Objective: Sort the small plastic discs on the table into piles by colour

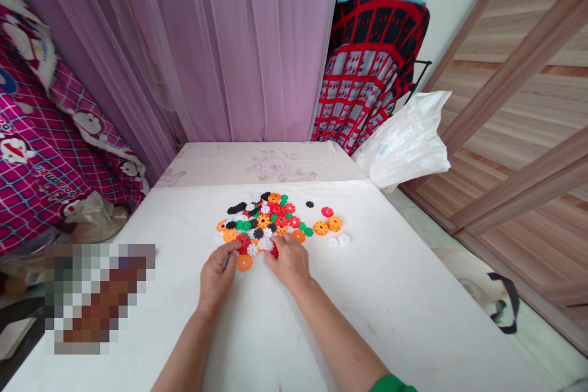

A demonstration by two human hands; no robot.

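A loose pile of plastic notched discs, flower-shaped, in red, orange, green, black and white, lies on the white-covered table [358, 294]. At the pile's near left edge is my left hand [217, 272], its thumb and fingers drawn together beside a red disc [243, 244]; what they pinch, if anything, is too small to make out. An orange disc [245, 263] lies just right of it. My right hand [292, 259] reaches into the pile's near right side, fingers curled over a red notched disc [275, 250] that is partly hidden. White discs [266, 243] lie between both hands.
Right of the pile lie two orange discs [327, 225], a red disc [326, 212], a black disc [309, 204] and white discs [340, 239]. A white plastic bag [408, 141] hangs at the table's right far corner. Purple curtains [239, 49] hang behind. A blurred patch covers the left edge.
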